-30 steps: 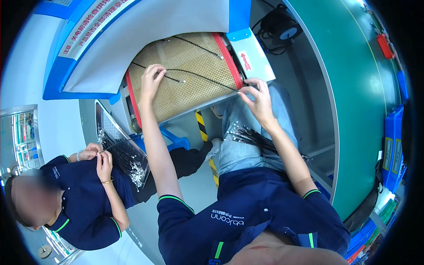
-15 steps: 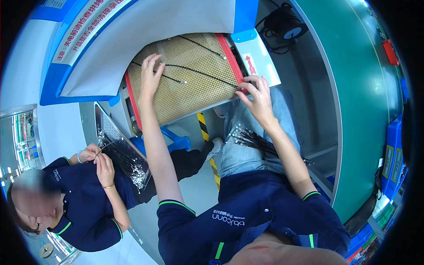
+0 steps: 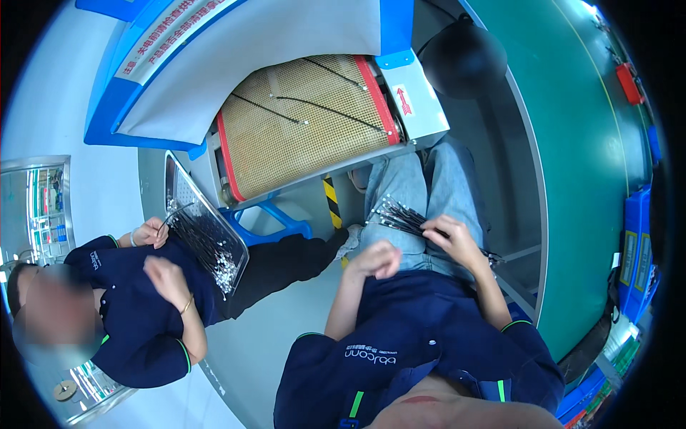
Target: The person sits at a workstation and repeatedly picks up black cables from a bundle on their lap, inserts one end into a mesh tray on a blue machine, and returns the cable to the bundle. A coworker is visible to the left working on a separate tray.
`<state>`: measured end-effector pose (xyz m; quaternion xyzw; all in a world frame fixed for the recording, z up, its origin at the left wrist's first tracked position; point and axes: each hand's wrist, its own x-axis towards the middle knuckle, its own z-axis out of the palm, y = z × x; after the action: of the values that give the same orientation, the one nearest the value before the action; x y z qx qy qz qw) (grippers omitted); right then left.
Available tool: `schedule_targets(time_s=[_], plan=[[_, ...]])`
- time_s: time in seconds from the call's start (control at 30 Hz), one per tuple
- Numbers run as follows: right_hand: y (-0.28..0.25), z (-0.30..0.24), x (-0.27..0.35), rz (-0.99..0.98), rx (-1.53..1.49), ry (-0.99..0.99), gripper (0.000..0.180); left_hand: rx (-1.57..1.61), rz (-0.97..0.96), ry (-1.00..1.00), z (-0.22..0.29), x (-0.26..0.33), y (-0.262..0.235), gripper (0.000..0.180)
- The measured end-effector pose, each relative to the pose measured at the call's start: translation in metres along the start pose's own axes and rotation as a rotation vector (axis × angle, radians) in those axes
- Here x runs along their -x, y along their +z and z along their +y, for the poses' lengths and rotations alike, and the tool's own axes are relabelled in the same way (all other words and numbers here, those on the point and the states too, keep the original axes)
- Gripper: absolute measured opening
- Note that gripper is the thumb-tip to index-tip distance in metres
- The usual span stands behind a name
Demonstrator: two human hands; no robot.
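My left hand (image 3: 376, 261) is raised over the left side of my lap, its fingers curled in and nothing seen sticking out of them. A bundle of thin black cables (image 3: 401, 217) with pale connector ends lies across my thighs. At the right part of that bundle my right hand (image 3: 455, 239) has its thumb and fingers closed on cables; how many it grips is hidden. Ahead of me, three separate black cables, one of them a middle cable (image 3: 336, 114), lie slantwise on the tan mesh belt (image 3: 286, 161), apart from both hands.
The belt emerges beneath a grey curtain (image 3: 236, 57) of a blue-framed machine. At the left, a co-worker (image 3: 157, 307) sits with a tray (image 3: 243, 247) of similar cables. A blue stool (image 3: 279, 227) stands between us. On the right runs a green tabletop (image 3: 572, 143).
Both my hands have come back from the belt to my lap, the right onto the cable bundle. The middle cable now lies free on the belt. The co-worker's hands have moved apart.
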<state>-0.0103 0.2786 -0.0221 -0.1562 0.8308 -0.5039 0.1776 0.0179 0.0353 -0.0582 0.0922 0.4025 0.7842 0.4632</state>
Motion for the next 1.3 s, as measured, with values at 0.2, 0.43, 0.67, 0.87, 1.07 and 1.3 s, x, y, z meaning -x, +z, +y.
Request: schedule_targets(time_s=[0.2,0.43,0.67,0.87,1.07,1.3], plan=[[0.017,-0.031,0.015,-0.417,-0.492,-0.052,0.032,0.199,-0.953,-0.007,-0.008,-0.038,0.056,0.055],[0.049,-0.042,0.020,-0.618,-0.964,-0.282,0.061,0.166,-1.213,-0.018,-0.011,-0.057,0.083,0.052],[0.055,-0.041,0.030,-0.512,-0.989,0.047,0.058,0.076,-1.162,-0.072,-0.016,-0.057,0.093,0.051],[0.056,-0.052,0.027,-0.443,-0.972,0.227,0.059,0.062,-1.139,-0.114,-0.013,-0.058,0.094,0.051],[0.058,-0.053,0.025,-0.374,-0.868,0.157,0.051,0.046,-1.128,-0.154,-0.007,-0.056,0.095,0.051],[-0.029,-0.094,0.016,0.173,-0.100,-0.080,0.028,0.195,-1.144,-0.218,-0.005,-0.050,0.083,0.054]])
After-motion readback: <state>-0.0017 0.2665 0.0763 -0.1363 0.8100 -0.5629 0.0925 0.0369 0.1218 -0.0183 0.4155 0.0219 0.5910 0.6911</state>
